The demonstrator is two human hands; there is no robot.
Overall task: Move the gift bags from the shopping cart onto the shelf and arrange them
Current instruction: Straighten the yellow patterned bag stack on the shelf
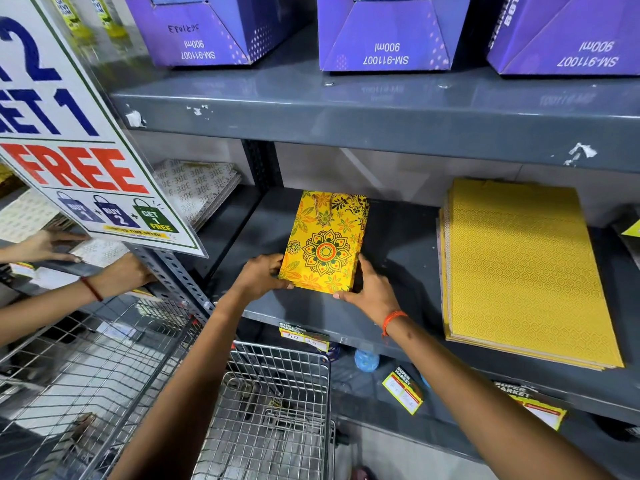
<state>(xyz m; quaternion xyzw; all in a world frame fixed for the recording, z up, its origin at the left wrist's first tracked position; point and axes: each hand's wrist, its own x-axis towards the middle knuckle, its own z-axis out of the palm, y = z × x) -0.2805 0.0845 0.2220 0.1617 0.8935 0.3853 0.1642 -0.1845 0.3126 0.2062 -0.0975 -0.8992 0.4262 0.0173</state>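
A stack of small yellow floral gift bags (pixel 325 240) lies flat on the grey middle shelf (pixel 398 271), its near end at the shelf's front. My left hand (pixel 259 277) grips the stack's near left corner. My right hand (pixel 372 292) grips its near right edge. A bigger stack of plain yellow patterned gift bags (pixel 523 271) lies flat to the right on the same shelf. The wire shopping cart (pixel 277 410) stands below my arms; I see no gift bags in the part of its basket that shows.
A "Buy 2 Get 1 Free" sign (pixel 79 161) hangs at the left. Another person's two hands (pixel 114 275) work at white patterned bags (pixel 197 188) on the neighbouring shelf. Purple boxes (pixel 388 36) sit on the shelf above. Price tags (pixel 304 336) hang on the shelf's front lip.
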